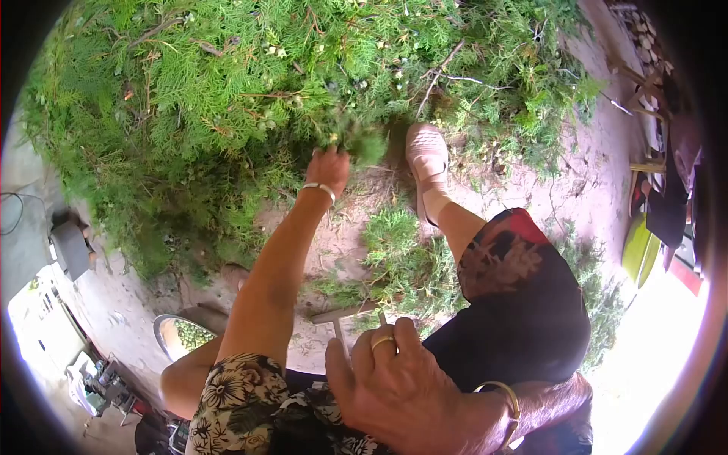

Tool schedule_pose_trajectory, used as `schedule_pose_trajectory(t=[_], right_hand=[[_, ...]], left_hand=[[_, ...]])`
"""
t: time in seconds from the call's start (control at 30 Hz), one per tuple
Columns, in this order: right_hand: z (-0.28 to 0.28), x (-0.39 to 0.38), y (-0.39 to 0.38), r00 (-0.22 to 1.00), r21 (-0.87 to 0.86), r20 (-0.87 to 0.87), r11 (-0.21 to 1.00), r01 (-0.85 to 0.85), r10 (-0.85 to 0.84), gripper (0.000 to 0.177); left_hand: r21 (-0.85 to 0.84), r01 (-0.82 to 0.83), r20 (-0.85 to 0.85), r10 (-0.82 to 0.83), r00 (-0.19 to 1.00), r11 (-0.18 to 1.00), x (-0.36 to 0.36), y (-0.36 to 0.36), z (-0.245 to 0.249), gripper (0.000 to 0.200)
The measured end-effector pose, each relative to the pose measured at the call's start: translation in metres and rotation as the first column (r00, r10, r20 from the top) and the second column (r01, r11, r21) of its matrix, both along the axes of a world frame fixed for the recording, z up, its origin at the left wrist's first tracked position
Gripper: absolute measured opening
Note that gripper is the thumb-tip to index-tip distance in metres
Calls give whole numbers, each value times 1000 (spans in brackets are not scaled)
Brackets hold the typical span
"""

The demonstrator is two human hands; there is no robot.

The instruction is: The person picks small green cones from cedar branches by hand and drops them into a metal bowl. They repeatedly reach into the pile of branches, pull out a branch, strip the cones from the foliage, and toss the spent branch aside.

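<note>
The left hand (327,168) is stretched out to the far side of the scene, its fingers closed tight on a sprig (362,142) of feathery green foliage at the near edge of a big heap of branches (227,91). The sprig sits just to the right of the knuckles and a touch farther away. Its long axis runs from the grip outward to the far right, stem end in the fist and bushy tip pointing at the sandalled foot (426,152), which rests on the ground (591,174) just beside it. A pale bracelet (320,188) circles that wrist.

The right hand (394,387) is well apart from all this, down at the near edge by the lap. It shows its back to the camera, a ring (382,342) on one finger and a bangle (509,402) at the wrist. Its fingers are curled together on the thin shaft of a tool (343,317) – a T-shaped thing with a wooden cross-piece at the far end (what kind of tool I cannot tell). The shaft points away from the person, roughly toward the left hand, and the cross-piece lies left to right.

So the left hand alone is at the sprig – the right is much nearer the body. A metal bowl (168,337) holding green bits stands on the ground at near left, under the outstretched arm
</note>
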State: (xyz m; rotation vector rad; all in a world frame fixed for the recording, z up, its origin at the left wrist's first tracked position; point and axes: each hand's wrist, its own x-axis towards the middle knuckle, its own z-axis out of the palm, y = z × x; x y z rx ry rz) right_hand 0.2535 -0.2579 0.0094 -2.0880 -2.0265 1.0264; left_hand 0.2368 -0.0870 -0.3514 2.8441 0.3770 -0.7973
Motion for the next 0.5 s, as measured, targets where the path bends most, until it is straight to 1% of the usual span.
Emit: schedule_pose_trajectory(t=[0.03,0.07,0.1,0.17,0.2,0.23,0.27,0.3,0.33,0.37,0.4,0.47,0.5], right_hand=[[-1,-2,0,1000,10,10,1000,-2,2,28],[-2,-4,-1,1000,12,4,1000,-7,7,28],[-5,-6,-3,997,63,71,998,-21,17,27],[-5,-8,-3,991,108,131,993,-38,23,25],[-1,-6,-2,994,79,104,996,-35,27,24],[1,-6,-1,996,52,78,998,-36,31,22],[1,-8,-1,997,51,71,998,-40,36,22],[1,-10,0,997,53,65,998,-39,35,22],[1,-11,0,997,57,63,998,-37,34,22],[0,-11,1,997,60,64,998,-36,32,21],[0,-11,2,998,64,64,997,-32,28,21],[0,-11,4,998,65,63,997,-28,24,20],[1,-11,5,998,51,64,998,-28,25,20]], left_hand=[[-66,42,-175,-53,983,997,-13,0,18,32],[-73,30,-207,-45,977,997,-42,-5,5,30],[-80,17,-236,-36,971,997,-78,-12,-16,28],[4,79,-153,-77,985,997,-148,-25,-41,28],[-3,77,-163,-76,984,997,-168,-30,-34,28],[-44,-34,-69,31,997,998,-185,-34,-27,28],[-90,-143,24,145,989,986,-188,-34,-12,28],[-89,-148,20,150,988,985,-186,-33,3,28],[-110,-151,-50,146,988,982,-168,-29,37,32],[-131,-155,-117,140,983,979,-152,-26,56,36],[-129,-156,-115,142,983,979,-138,-23,57,36],[-104,-122,157,137,978,987,-106,-13,50,31],[-196,-200,260,247,933,960,-86,-8,43,28]])
